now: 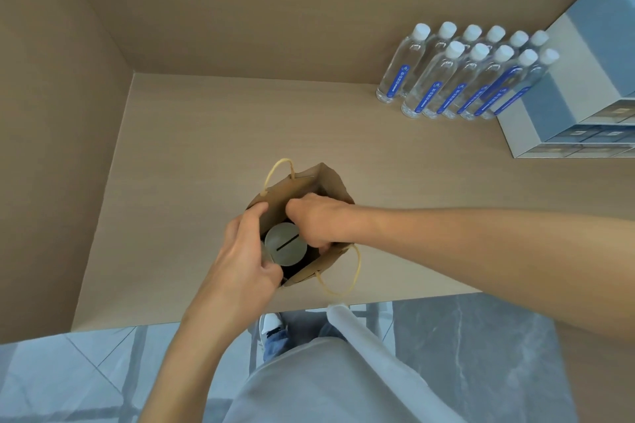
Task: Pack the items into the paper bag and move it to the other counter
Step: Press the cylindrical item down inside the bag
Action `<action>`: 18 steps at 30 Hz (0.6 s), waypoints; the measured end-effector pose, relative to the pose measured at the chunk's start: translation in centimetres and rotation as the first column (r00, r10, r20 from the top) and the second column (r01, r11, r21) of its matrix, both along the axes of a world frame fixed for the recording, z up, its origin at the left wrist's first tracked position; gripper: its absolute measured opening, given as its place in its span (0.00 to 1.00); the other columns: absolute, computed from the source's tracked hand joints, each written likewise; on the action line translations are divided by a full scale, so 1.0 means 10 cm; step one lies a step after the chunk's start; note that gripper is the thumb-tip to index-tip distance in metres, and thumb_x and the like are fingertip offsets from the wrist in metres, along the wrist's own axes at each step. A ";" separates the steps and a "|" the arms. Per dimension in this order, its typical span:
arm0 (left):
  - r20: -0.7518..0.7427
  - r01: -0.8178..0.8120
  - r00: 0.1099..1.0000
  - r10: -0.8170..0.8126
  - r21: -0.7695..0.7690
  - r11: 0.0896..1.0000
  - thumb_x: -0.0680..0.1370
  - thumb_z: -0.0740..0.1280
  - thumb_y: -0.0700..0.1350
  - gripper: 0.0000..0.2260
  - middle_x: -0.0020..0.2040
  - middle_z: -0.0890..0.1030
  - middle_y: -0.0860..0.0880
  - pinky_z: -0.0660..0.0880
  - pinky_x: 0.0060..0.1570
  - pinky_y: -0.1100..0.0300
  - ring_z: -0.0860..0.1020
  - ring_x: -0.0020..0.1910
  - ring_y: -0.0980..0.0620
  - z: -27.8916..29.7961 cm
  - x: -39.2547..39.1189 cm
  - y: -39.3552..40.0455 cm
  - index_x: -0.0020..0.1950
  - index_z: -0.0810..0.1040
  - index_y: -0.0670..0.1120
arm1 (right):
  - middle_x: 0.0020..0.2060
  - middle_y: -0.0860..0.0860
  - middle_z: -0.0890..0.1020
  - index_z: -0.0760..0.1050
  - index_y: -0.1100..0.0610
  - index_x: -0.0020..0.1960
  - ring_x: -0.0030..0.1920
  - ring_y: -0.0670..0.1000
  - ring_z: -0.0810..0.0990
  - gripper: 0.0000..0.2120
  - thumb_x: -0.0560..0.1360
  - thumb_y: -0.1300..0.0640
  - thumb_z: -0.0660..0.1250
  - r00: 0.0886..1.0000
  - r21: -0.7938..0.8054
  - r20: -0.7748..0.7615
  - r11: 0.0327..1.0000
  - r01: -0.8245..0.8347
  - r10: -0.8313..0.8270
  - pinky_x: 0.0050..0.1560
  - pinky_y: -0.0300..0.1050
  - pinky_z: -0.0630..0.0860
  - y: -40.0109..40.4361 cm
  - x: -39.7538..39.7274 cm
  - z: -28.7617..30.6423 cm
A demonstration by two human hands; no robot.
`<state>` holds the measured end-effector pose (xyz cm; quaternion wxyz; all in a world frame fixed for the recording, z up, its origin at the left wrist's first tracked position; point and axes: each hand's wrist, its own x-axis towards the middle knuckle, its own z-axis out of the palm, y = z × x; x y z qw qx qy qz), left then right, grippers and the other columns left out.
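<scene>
A brown paper bag with pale rope handles stands open on the beige counter, near its front edge. Inside it sits a cup with a round, frosted lid that has a dark slot. My left hand grips the bag's left rim, thumb at the top edge, fingers by the lid. My right hand reaches into the bag's mouth from the right, its fingers curled down beside the cup and partly hidden. Whether they grip anything is not visible.
Several clear water bottles with white caps and blue labels stand in two rows at the back right. A grey-blue box stack sits beside them. Walls enclose the counter at left and back. Grey floor tiles lie below the front edge.
</scene>
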<state>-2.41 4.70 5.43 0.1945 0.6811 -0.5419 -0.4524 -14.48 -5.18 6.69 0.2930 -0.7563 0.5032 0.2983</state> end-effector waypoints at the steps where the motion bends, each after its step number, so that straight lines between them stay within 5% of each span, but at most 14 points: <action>1: -0.003 -0.001 1.000 0.001 0.002 1.000 0.73 0.63 0.35 0.36 0.72 0.62 0.53 0.65 0.37 0.73 0.67 0.42 0.82 0.00 0.00 0.00 0.76 0.55 0.57 | 0.36 0.58 0.74 0.69 0.62 0.47 0.33 0.58 0.82 0.09 0.74 0.74 0.64 1.000 0.000 0.000 1.000 0.005 -0.005 0.22 0.40 0.72 -0.01 -0.01 -0.03; 4: 0.002 -0.005 1.000 0.005 0.012 1.000 0.74 0.62 0.35 0.35 0.72 0.61 0.54 0.68 0.36 0.69 0.73 0.44 0.68 0.00 0.01 0.01 0.75 0.55 0.59 | 0.35 0.57 0.72 0.67 0.60 0.40 0.29 0.54 0.77 0.12 0.72 0.74 0.65 1.000 -0.017 -0.004 1.000 0.001 -0.001 0.22 0.40 0.69 -0.02 -0.06 -0.08; 7: 0.010 0.005 1.000 -0.005 0.002 1.000 0.73 0.62 0.35 0.36 0.73 0.60 0.53 0.67 0.39 0.67 0.74 0.48 0.58 -0.01 0.01 0.00 0.76 0.54 0.58 | 0.41 0.58 0.74 0.70 0.61 0.44 0.30 0.53 0.74 0.11 0.70 0.75 0.66 1.000 -0.082 0.028 0.997 -0.006 0.008 0.22 0.40 0.67 0.00 -0.09 -0.10; 12: 0.027 0.034 0.999 -0.034 -0.015 0.999 0.73 0.62 0.34 0.36 0.64 0.61 0.58 0.66 0.35 0.72 0.68 0.45 0.78 -0.02 -0.02 -0.02 0.75 0.54 0.58 | 0.52 0.60 0.79 0.75 0.62 0.55 0.43 0.59 0.77 0.12 0.74 0.71 0.63 0.995 -0.094 0.007 0.991 -0.099 0.100 0.35 0.46 0.72 0.04 -0.10 -0.20; 18: 0.036 0.049 0.998 -0.048 -0.009 0.999 0.73 0.61 0.34 0.36 0.65 0.61 0.58 0.68 0.35 0.70 0.74 0.44 0.68 -0.03 -0.01 -0.05 0.75 0.54 0.59 | 0.55 0.57 0.79 0.74 0.59 0.61 0.41 0.56 0.73 0.13 0.77 0.63 0.65 0.936 -0.088 -0.110 0.935 -0.344 0.334 0.36 0.46 0.72 0.04 -0.05 -0.35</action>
